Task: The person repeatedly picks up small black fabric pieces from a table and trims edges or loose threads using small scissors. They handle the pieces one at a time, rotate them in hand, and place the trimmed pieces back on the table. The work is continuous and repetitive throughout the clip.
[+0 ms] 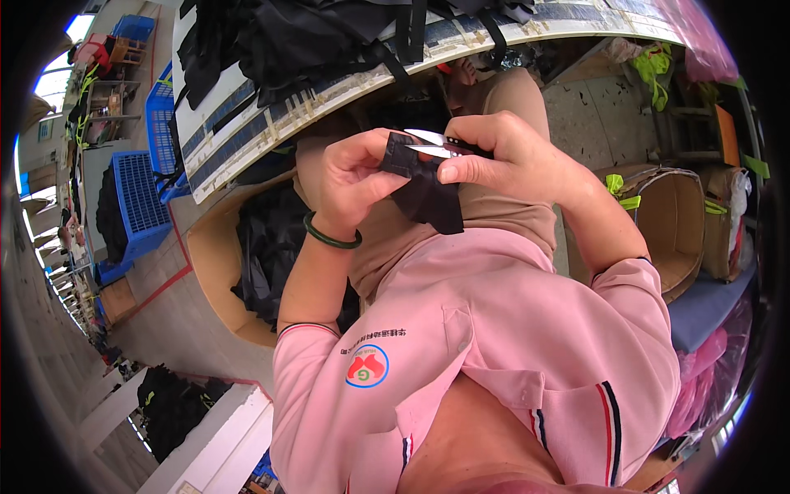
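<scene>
My left hand point(354, 173), with a dark green bangle on its wrist, pinches the edge of a small black fabric piece point(432, 198). The rest of that piece hangs down over my lap. In my right hand point(514, 160) is a pair of thread snips point(428, 151), its two silver blades apart and pointing left at the fabric's upper edge. Whether the blades touch the cloth, I cannot tell. Both hands are close together, just short of the table edge. My right fingers hide most of the snips' dark handle.
Ahead, a taped worktable point(284, 115) carries a heap of black fabric pieces point(321, 45) with straps hanging over its edge. At left stand a cardboard box point(216, 276) holding black material and a blue plastic crate point(141, 198). Another cardboard box point(666, 222) is at right.
</scene>
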The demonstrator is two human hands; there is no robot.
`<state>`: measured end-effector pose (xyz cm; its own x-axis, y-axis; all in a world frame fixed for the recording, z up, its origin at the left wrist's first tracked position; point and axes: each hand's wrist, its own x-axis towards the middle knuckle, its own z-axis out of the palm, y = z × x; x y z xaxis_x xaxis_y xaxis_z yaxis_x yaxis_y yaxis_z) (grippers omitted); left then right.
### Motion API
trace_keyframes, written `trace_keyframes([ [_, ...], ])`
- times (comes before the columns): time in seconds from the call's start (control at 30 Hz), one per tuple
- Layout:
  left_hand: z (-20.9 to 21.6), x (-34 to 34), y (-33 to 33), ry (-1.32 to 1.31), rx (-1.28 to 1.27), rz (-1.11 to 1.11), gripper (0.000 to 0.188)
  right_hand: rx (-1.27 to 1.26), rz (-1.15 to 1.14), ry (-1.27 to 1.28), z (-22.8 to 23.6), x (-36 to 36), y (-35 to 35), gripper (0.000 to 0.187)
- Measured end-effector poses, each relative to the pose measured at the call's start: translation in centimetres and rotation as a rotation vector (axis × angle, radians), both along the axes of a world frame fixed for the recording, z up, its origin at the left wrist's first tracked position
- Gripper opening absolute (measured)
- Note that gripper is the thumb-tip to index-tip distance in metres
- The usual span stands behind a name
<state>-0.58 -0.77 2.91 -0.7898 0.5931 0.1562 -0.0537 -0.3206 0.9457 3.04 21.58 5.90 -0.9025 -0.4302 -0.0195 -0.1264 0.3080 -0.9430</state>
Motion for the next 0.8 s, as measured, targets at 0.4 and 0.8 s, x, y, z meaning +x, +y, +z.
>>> trace_keyframes([
  [0.4, -0.95, -0.46, -0.41, -0.001, 0.011, -0.102, 0.021, 0.174, -0.026, 0.272, 0.05, 0.24, -0.18, 0.04],
  [0.8, -0.88, -0.56, -0.36, 0.055, -0.02, -0.131, 0.018, 0.139, -0.012, 0.182, -0.25, 0.26, -0.2, 0.037],
])
